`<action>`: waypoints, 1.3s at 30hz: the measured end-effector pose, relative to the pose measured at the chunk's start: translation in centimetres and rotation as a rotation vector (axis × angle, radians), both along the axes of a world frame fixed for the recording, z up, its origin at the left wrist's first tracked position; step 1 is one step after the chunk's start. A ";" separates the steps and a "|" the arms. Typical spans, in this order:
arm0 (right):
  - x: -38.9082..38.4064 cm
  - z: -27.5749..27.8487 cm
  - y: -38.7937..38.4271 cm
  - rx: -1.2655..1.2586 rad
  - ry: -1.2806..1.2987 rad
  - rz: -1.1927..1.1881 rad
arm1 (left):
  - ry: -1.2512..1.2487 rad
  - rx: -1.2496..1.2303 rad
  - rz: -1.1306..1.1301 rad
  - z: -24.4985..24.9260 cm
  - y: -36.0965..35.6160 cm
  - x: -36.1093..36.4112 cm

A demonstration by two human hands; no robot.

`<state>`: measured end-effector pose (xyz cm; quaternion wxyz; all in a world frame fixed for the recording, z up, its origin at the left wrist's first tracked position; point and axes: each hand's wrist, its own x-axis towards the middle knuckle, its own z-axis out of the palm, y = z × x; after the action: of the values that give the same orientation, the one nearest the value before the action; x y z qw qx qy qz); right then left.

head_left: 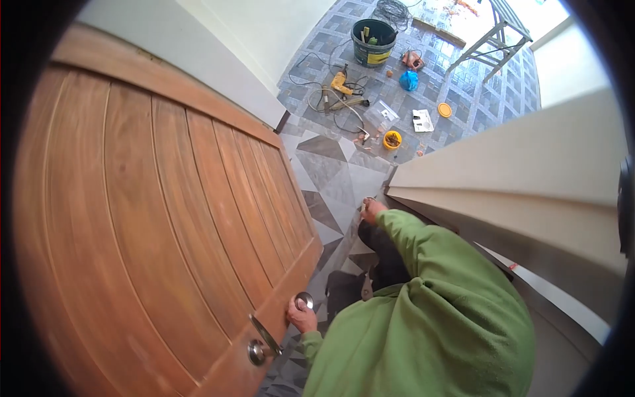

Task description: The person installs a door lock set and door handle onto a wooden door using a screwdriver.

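Clamped left hand [301, 317] round door knob [305, 300] at 6 o'clock, on wooden door [145, 218] edge. Held right hand [372, 210] near door frame [450, 198], 1 o'clock from knob; could not tell grip. Needed firm knob hold, steady door.

The knob [305, 301] gripped by the left hand [301, 317] is seen as shiny silver, nothing fancy. Left of that grip, the door [145, 218] is coloured a warm reddish-brown, striped with darker plank grain. A bright green hoodie [430, 324] is worn right behind the grip. Past it, the floor [331, 172] is tiled in grey and white triangles, then a blue-grey grid further out, where a yellow drill [340, 83] and a dark bucket [374, 41] with a yellow label can be spotted.
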<state>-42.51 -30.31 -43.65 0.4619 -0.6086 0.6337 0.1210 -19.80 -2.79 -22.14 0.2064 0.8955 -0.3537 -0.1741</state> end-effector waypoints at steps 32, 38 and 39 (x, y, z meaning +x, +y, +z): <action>-3.1 -51.1 -35.0 -0.263 0.110 -0.490 | 0.992 0.500 0.188 -27.2 -42.7 -3.5; -2.3 -54.9 -35.9 -0.260 0.154 -0.483 | 0.915 0.436 0.225 -27.2 -43.6 -3.4; -2.0 -55.2 -36.0 -0.269 0.211 -0.481 | 0.935 0.432 0.227 -27.3 -43.6 -3.4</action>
<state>-44.55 -66.32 -98.81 0.3243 -0.4806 0.8146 -0.0146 -23.19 -46.43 -49.40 0.1703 0.7771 -0.0807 -0.6005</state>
